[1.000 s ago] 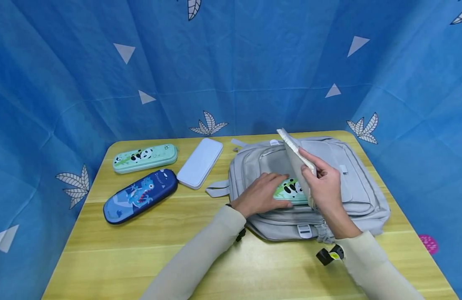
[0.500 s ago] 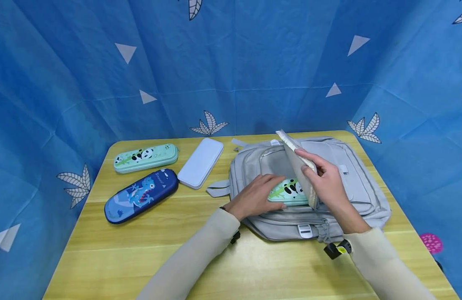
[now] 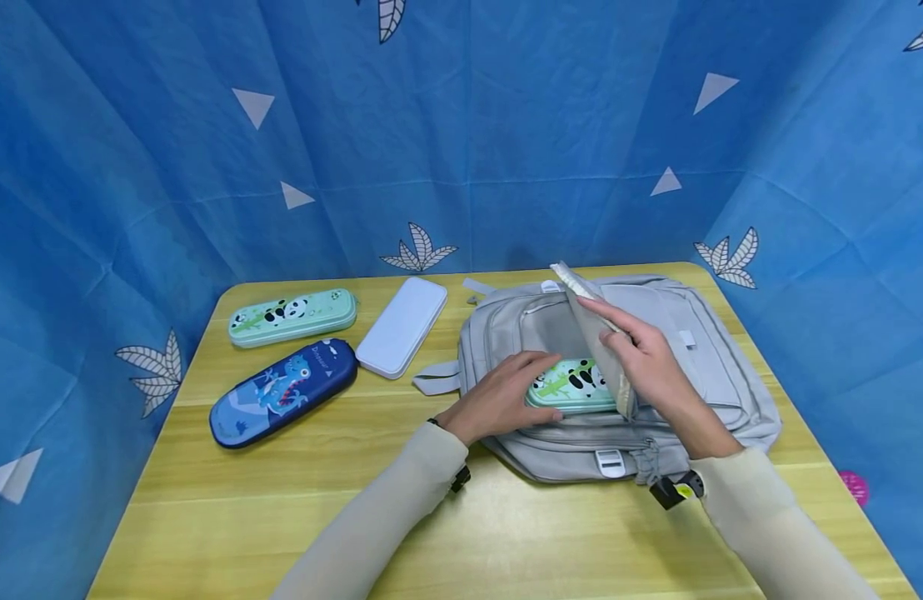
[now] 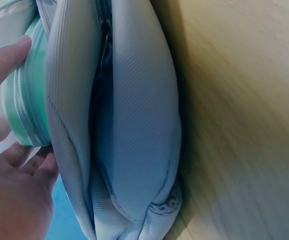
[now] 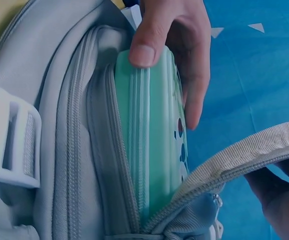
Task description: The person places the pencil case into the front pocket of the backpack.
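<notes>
A green panda pencil case point(image 3: 570, 387) lies partly inside the front pocket of a grey backpack point(image 3: 506, 450), its right end hidden under the pocket flap point(image 3: 592, 325). My left hand point(image 3: 499, 396) grips the case's left end, thumb on the near side and fingers over the far side. In the left wrist view the left hand point(image 4: 14, 185) curls round the green case point(image 4: 37, 90). My right hand point(image 3: 652, 367) pinches the raised flap edge. The right wrist view shows the case point(image 5: 154, 135) between the zippered edges, the left thumb pressed on its end, and the right hand point(image 5: 284, 200) at the flap point(image 5: 254, 150).
On the table's left side lie another green panda case point(image 3: 292, 318), a dark blue dinosaur case point(image 3: 281, 392) and a pale white case point(image 3: 401, 327). A backpack strap point(image 3: 436, 379) sticks out leftward. Blue curtain point(image 3: 461, 125) hangs behind the wooden table point(image 3: 229, 517).
My left hand has shifted slightly left with the panda case, and more of its left end shows. The flap's top edge has moved a little lower and left, with my right hand still holding it.
</notes>
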`<state>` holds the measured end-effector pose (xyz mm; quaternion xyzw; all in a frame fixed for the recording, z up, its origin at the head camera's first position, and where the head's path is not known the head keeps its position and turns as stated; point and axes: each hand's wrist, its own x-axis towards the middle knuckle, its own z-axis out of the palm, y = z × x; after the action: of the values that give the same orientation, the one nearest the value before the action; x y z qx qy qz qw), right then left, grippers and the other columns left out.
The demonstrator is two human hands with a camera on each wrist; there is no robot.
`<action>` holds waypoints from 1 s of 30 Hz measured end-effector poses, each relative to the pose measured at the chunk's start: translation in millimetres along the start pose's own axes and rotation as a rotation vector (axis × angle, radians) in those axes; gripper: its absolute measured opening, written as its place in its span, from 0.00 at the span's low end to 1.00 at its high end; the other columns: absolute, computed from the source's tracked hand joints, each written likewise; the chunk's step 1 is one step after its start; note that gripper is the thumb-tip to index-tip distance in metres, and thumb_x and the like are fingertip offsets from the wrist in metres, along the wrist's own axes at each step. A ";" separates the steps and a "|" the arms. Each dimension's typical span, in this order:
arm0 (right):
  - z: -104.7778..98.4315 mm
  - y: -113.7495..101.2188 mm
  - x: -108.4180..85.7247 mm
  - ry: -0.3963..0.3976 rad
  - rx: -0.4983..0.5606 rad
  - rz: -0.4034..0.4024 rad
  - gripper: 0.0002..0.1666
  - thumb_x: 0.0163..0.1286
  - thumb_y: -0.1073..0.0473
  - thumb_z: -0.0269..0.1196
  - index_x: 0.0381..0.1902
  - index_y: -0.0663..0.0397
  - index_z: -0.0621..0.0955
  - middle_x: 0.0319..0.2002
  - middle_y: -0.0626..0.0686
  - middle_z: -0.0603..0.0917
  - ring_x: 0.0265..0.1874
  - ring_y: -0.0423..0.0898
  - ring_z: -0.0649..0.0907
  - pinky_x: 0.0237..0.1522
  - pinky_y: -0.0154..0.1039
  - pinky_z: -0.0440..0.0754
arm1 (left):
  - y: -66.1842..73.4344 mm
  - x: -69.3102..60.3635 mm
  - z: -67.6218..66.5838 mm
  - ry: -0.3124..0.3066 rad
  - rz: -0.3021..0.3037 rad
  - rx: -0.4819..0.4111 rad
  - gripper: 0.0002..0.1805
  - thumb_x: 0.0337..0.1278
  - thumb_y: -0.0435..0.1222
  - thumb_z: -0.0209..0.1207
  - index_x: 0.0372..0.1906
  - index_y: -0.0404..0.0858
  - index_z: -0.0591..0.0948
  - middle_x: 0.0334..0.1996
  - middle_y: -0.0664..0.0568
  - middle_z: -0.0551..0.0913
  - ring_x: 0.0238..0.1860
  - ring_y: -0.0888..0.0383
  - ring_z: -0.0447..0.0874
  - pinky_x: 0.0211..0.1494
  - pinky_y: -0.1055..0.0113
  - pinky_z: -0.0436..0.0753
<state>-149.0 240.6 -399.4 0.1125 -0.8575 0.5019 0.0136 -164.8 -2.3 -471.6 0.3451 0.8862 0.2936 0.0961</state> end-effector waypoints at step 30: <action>-9.2 -8.0 14.8 -0.110 -0.164 0.019 0.32 0.81 0.64 0.57 0.80 0.47 0.76 0.85 0.65 0.64 0.13 0.41 0.63 0.20 0.39 0.74 | -2.4 -4.4 -1.6 0.015 -0.005 -0.044 0.48 0.70 0.56 0.70 0.87 0.50 0.64 0.82 0.53 0.69 0.82 0.53 0.68 0.84 0.54 0.71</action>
<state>-162.6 242.1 -385.9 0.1301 -0.8961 0.4234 -0.0292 -163.5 -7.4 -471.8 0.3385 0.8811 0.3156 0.0977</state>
